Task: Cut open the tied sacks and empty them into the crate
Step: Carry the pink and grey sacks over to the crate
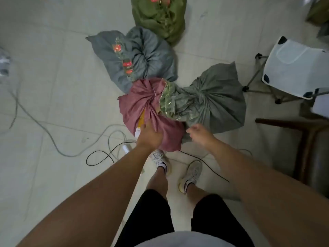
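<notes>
Four tied sacks lie on the floor (53, 97) | pink sack (142, 107) is nearest the feet | left hand (149, 136) grips its cloth, fingers closed | right hand (201, 134) is loose, half open, holding nothing, beside the gray-green sack (217, 98)

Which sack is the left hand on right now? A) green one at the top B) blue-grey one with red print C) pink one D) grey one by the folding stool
C: the left hand presses on the near side of the pink sack, while the right hand is off it.
</notes>
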Available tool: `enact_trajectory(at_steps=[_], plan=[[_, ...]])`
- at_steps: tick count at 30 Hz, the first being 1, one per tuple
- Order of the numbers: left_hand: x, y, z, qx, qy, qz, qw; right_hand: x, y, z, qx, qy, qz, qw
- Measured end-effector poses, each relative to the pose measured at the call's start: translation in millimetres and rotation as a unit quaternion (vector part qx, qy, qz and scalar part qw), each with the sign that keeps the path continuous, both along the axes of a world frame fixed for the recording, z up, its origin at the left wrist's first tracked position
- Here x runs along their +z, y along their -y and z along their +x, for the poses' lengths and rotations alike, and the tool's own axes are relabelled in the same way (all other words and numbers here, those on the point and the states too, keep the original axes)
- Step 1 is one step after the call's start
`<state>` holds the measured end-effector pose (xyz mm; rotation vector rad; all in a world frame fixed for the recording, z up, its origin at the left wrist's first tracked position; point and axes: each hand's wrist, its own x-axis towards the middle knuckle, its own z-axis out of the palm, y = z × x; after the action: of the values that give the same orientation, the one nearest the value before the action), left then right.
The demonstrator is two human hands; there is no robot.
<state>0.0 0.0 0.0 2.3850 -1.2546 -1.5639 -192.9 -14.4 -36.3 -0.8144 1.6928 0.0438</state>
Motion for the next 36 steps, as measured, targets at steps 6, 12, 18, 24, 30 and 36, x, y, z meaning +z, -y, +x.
enact_trajectory(at_steps=[6, 12, 18, 24, 30, 36], plan=[[-67, 53, 10, 0.022, -0.038, 0.008, 0.999, -46, 46, 31, -0.034, -0.014, 0.013, 0.999], [-146, 94, -4, 0.067, -0.059, -0.002, 0.996, -125, 76, 47, -0.178, 0.016, 0.084, 0.980], [-221, 139, -20, 0.142, -0.041, 0.003, 0.989, -191, 96, 39, -0.319, 0.040, 0.120, 0.939], [-245, 132, -51, 0.159, -0.170, 0.017, 0.972, -260, 98, -4, -0.414, 0.098, 0.131, 0.895], [-225, 101, -103, 0.116, -0.294, 0.123, 0.941, -220, 100, -28, -0.326, 0.232, 0.210, 0.892], [-214, 113, -111, 0.164, -0.225, 0.154, 0.948, -218, 91, -64, -0.289, 0.165, 0.218, 0.917]])
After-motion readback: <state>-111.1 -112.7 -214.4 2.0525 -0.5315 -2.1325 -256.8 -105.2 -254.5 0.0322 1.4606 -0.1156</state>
